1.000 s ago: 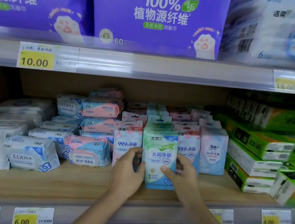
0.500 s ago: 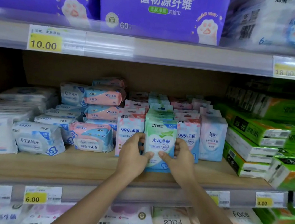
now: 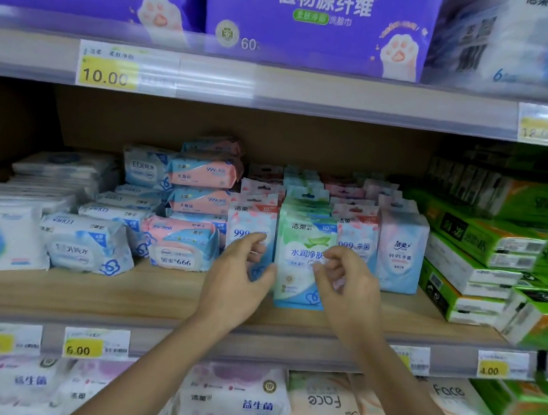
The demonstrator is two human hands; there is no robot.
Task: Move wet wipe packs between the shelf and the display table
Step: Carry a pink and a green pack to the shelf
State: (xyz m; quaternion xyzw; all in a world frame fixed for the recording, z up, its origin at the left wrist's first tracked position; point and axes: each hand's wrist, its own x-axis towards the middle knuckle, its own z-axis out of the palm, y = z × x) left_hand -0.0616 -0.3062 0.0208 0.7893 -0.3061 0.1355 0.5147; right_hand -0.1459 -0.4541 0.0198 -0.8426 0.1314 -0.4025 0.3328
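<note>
The green wet wipe pack (image 3: pixel 303 245) stands upright on the wooden shelf (image 3: pixel 151 295). Flanking it, the left hand (image 3: pixel 239 282) and right hand (image 3: pixel 349 285) are loosely curled and grip nothing.

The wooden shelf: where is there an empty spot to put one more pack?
Bare wood runs along the front of the shelf, before the blue EDI pack and the pink 666 pack. A smaller patch lies between the green pack and the green boxes. Behind them packs stand crowded.

the green wipe pack (image 3: pixel 300 245) is partly hidden, the top-right white packs (image 3: pixel 527 42) blurred.
</note>
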